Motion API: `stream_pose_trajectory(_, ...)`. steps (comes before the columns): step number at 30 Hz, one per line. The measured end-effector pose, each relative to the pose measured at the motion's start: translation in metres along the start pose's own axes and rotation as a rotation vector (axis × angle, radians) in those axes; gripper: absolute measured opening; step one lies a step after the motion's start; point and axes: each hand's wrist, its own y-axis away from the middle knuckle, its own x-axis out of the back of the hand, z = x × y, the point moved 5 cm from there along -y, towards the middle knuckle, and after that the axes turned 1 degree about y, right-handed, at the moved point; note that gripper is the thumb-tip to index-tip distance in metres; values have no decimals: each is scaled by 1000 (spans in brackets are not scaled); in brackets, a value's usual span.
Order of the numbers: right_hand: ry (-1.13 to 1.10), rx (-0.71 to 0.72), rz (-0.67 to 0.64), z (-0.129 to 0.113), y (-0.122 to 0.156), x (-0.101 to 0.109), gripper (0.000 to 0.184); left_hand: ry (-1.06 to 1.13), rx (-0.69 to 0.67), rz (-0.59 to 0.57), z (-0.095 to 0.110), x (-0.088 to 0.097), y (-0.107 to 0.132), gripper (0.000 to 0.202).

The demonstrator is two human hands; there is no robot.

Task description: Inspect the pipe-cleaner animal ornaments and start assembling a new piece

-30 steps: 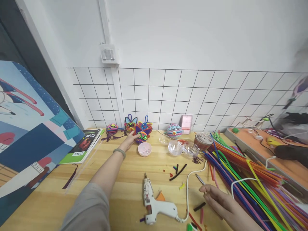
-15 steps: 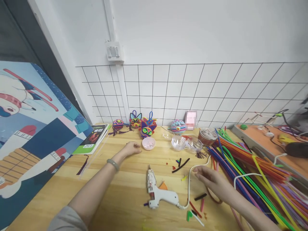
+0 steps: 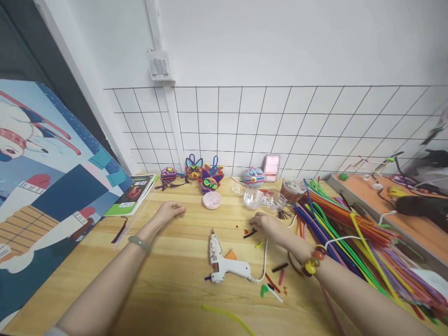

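My left hand (image 3: 171, 211) is over the wooden table, left of a small pink bowl (image 3: 212, 200), its fingers stretched out and holding nothing. My right hand (image 3: 266, 224) is low over the table with its fingers drawn together and pointing down, at a short black pipe cleaner piece (image 3: 249, 234) that it partly covers. What lies between those fingertips is hidden. Small red scraps (image 3: 246, 231) and a yellow scrap (image 3: 259, 244) lie beside them. A white glue gun (image 3: 227, 266) rests on its side between my forearms, its cord running behind my right hand.
Decorated pipe cleaner masks (image 3: 210, 182) stand along the wall. Clear plastic bowls (image 3: 253, 199) and a round container (image 3: 293, 189) sit behind my right hand. Bundles of pipe cleaners (image 3: 346, 233) fill the right side. Books (image 3: 135, 193) and a picture board (image 3: 63, 200) are at left.
My right hand has moved left, from beside the glue gun cord to the small black pieces. My left hand has drawn back a little from the pink bowl. The view has shifted slightly.
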Motion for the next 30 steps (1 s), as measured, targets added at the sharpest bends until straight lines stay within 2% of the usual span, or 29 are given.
stream_pose_trajectory(3,1,22,-36,-10,-8,-9,20,-6,0,23,0,19,21,23)
stream_pose_trajectory(5,0,24,-55,-14,-12,-16,17,-35,-14,36,2,25,32,23)
stream_pose_trajectory(7,-6,21,-60,-15,-14,-21,16,-79,-38,36,7,25,40,20)
stream_pose_trajectory(9,-24,17,-58,-13,-15,-22,16,-133,-74,11,17,16,44,16)
stream_pose_trajectory(12,-70,-3,-49,-4,-17,-18,16,-215,-152,-78,40,-17,43,13)
stream_pose_trajectory(16,-113,-70,11,18,-20,-6,16,-342,-293,-258,73,-91,31,14)
stream_pose_trajectory(19,-126,-108,68,32,-19,0,17,-474,-364,-396,84,-148,20,10)
stream_pose_trajectory(21,-123,-97,82,35,-18,1,17,-578,-381,-465,84,-177,14,11)
stream_pose_trajectory(23,-109,-62,73,33,-18,-1,17,-677,-388,-522,80,-196,10,10)
stream_pose_trajectory(25,-88,-23,52,28,-19,-4,19,-760,-384,-570,76,-207,8,11)
stream_pose_trajectory(30,-17,8,8,21,-24,-14,20,-841,-359,-618,70,-214,9,11)
